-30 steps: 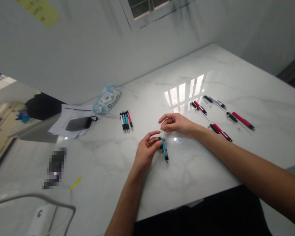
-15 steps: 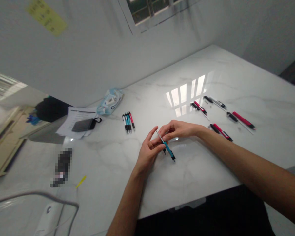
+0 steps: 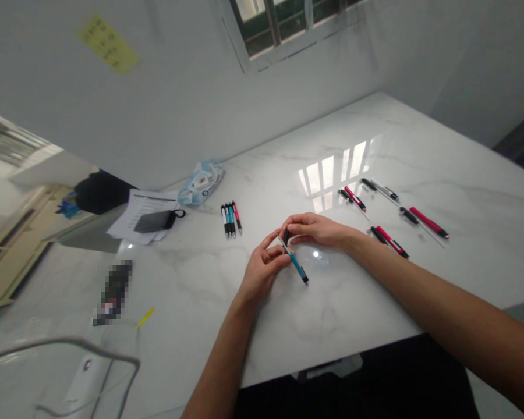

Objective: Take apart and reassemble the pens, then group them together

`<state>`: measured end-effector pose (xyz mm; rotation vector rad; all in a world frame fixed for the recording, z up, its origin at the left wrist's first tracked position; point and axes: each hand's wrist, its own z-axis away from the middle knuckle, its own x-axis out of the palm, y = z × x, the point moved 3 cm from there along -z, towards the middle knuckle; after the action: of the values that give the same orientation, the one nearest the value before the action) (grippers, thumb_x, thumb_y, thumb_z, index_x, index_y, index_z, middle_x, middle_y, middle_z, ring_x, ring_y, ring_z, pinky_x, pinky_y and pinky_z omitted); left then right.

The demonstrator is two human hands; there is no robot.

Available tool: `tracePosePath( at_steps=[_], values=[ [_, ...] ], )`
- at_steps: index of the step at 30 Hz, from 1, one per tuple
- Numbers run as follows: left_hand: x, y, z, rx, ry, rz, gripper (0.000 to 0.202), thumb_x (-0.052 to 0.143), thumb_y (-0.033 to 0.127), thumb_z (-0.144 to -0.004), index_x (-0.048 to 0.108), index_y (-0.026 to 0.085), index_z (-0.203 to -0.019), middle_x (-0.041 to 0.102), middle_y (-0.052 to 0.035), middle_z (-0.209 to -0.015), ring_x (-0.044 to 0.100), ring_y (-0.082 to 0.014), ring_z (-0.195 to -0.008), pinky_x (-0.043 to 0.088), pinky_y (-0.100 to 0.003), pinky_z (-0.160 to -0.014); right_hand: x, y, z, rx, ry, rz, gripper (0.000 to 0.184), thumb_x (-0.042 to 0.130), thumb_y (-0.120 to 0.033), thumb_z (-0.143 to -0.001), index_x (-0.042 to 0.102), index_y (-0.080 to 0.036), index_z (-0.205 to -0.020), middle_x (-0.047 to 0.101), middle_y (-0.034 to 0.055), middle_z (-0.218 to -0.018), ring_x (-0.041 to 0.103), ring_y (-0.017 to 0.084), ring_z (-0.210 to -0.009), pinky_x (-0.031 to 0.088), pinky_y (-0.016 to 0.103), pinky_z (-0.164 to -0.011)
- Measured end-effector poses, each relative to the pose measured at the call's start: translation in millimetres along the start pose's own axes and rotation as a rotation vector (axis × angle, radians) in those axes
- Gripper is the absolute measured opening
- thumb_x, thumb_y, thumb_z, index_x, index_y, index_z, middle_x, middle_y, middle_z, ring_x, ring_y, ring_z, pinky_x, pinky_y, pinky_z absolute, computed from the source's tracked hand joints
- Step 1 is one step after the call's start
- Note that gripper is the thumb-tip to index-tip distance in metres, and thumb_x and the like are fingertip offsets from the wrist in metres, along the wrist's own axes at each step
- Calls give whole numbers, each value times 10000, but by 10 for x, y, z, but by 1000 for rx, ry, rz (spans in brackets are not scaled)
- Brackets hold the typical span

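My left hand (image 3: 262,273) pinches a blue pen (image 3: 297,267) by its upper end, the tip slanting down to the right above the white marble table (image 3: 375,145). My right hand (image 3: 317,230) meets it from the right, fingers closed on a small black part (image 3: 286,235) at the pen's top end. Both hands hover just over the table's middle. A row of several finished pens (image 3: 231,220), black, blue and red, lies behind my left hand.
Several red and black pens taken apart (image 3: 393,212) lie to the right. At the back left are papers (image 3: 142,210), a black pouch (image 3: 155,221) and a blue-white packet (image 3: 201,181). A yellow strip (image 3: 145,318) and a white device with cable (image 3: 81,378) sit near left.
The right hand first held a thin refill above the pen, then slid it into the blue barrel. Now it presses a black part onto the top end. The camera tilted up slightly.
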<state>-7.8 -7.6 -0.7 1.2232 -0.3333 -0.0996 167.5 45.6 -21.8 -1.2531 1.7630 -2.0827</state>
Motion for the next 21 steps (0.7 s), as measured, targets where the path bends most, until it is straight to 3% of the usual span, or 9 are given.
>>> tracePosePath(
  at_steps=[5, 9, 12, 14, 18, 21],
  values=[
    [-70, 32, 5, 16, 62, 56, 634, 852, 273, -724, 616, 181, -1304, 686, -29, -942, 707, -168, -847, 549, -292, -840, -139, 80, -67, -57, 302, -240, 340, 826, -474, -803, 681, -217, -973, 747, 70, -1055, 701, 192, -973, 550, 349, -900],
    [-160, 79, 5, 151, 168, 23, 424, 789, 328, -780, 648, 207, -1161, 644, -17, -985, 679, -128, -786, 553, -290, -825, -254, 58, -82, -103, 474, -219, 363, 836, -482, -767, 704, -224, -985, 697, 17, -880, 679, 158, -829, 538, 289, -759],
    [-221, 143, 29, 372, 339, -165, 340, 773, 319, -809, 644, 230, -1110, 636, -6, -981, 648, -119, -777, 537, -276, -809, -266, 33, -80, -125, 513, -24, 384, 825, -486, -761, 754, -209, -1019, 643, -9, -805, 581, 103, -662, 453, 241, -616],
    [-224, 185, 59, 486, 428, -353, 293, 774, 283, -813, 664, 231, -1079, 649, -12, -975, 650, -145, -834, 530, -288, -843, -253, 20, -71, -153, 531, 107, 387, 830, -460, -749, 772, -201, -1030, 661, -6, -811, 533, 93, -628, 424, 248, -604],
    [-168, 255, 102, 578, 477, -710, 119, 724, 240, -840, 749, 224, -955, 700, -41, -964, 651, -196, -910, 517, -329, -914, -250, 11, -52, -166, 546, 233, 305, 838, -369, -706, 789, -200, -955, 752, 32, -925, 621, 146, -776, 476, 292, -748],
    [-143, 279, 107, 592, 471, -793, 105, 708, 221, -843, 786, 238, -911, 715, -43, -957, 658, -210, -935, 515, -342, -936, -254, 1, -64, -150, 466, 278, 264, 751, -277, -740, 802, -219, -993, 781, 46, -1024, 674, 189, -924, 499, 333, -867]
  ],
)
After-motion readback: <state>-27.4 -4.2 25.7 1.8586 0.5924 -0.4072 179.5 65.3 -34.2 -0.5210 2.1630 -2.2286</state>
